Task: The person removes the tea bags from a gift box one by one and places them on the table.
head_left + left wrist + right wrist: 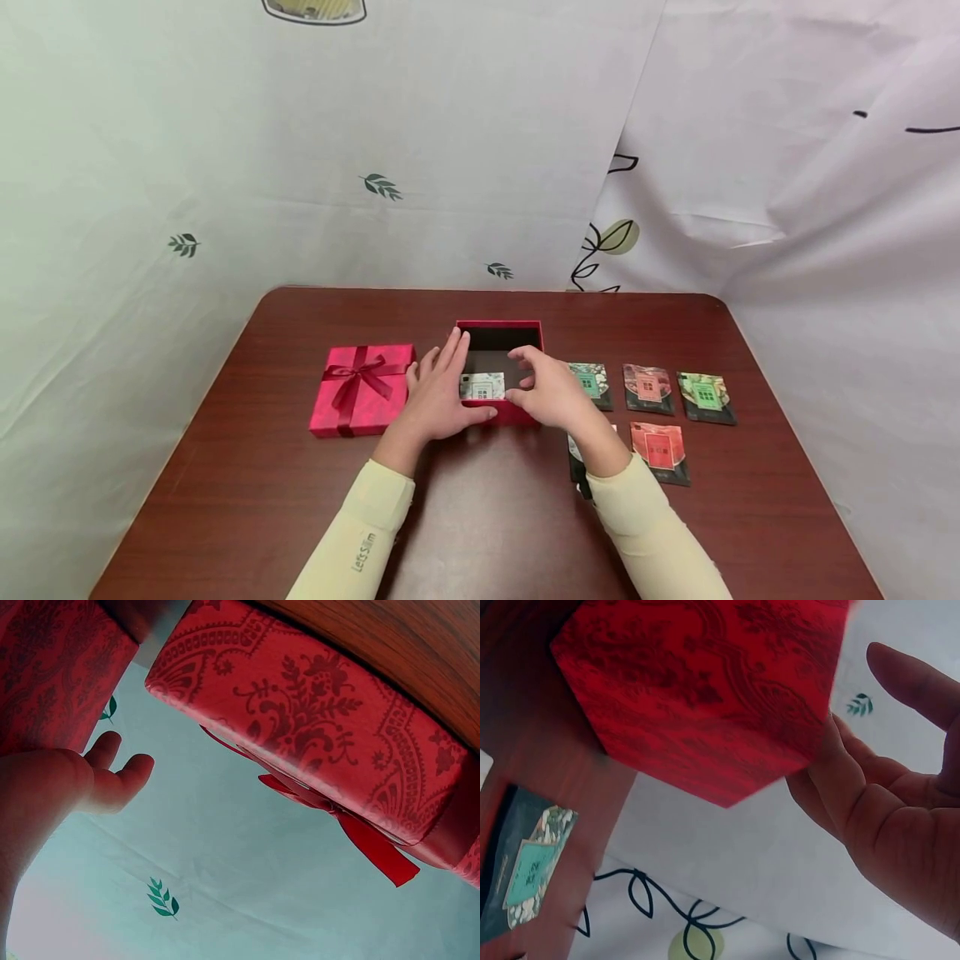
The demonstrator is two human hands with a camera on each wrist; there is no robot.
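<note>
A red patterned box (519,414) with a dark inside stands uncovered at the table's middle. Within it, a white-labelled flat sachet (482,386) lies near the front wall. My left hand (441,396) lies along the box's left side, fingers extended, thumb by the front edge. Over the right side reaches my right hand (551,392), its fingers bent into the box and its thumb apart. I see nothing held between them, and the right wrist view shows the thumb well clear of the fingers (836,776). The box's outer wall (705,697) hides the fingertips there.
Left of the box lies its red lid (393,379) with a dark ribbon bow. On the right are sachets: teal (592,382), brownish red (648,387), green (707,393), and red (660,450). A white one (574,450) is partly hidden under my right forearm.
</note>
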